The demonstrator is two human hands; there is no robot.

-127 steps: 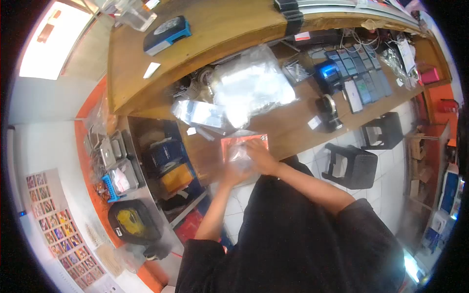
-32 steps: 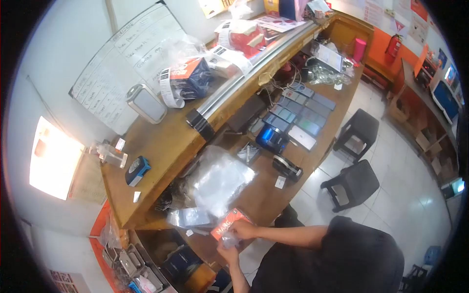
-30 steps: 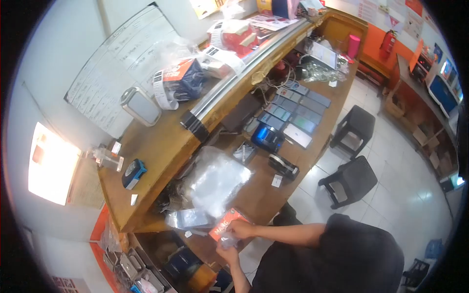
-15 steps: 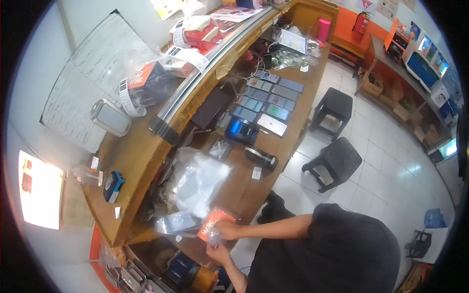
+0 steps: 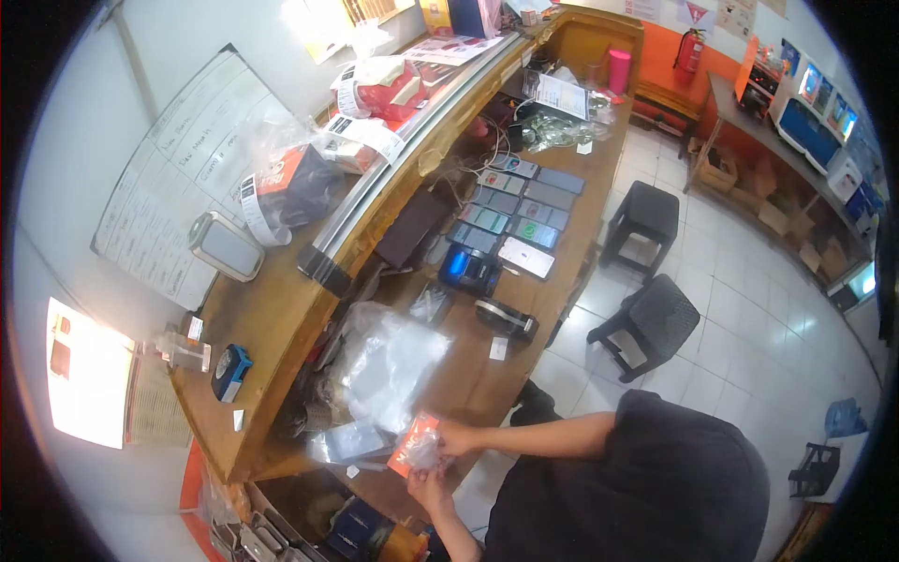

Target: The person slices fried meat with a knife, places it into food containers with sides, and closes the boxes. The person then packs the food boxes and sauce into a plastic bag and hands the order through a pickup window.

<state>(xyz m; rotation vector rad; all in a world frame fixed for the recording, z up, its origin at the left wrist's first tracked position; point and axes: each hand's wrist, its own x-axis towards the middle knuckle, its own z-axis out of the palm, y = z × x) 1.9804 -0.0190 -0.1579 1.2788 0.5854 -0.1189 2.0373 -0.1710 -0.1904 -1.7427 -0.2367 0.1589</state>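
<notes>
A small orange packet with white lettering is held over the wooden counter, with clear crumpled plastic around its near side. My right hand is closed on the packet's upper side, gripping the plastic. Below it, my left hand pinches the packet's lower corner. A flat clear-wrapped pack lies just left of the packet. Beyond it spreads a pile of clear plastic bags.
Several phones lie in rows farther along the counter. Nearer are a blue-black device and a tape dispenser. Wrapped parcels sit on the raised ledge. Two black stools stand on the tiled floor.
The camera view has shifted slightly, so the scene sits a little lower and to the right. Both hands still hold the orange packet, and the plastic now covers more of its face.
</notes>
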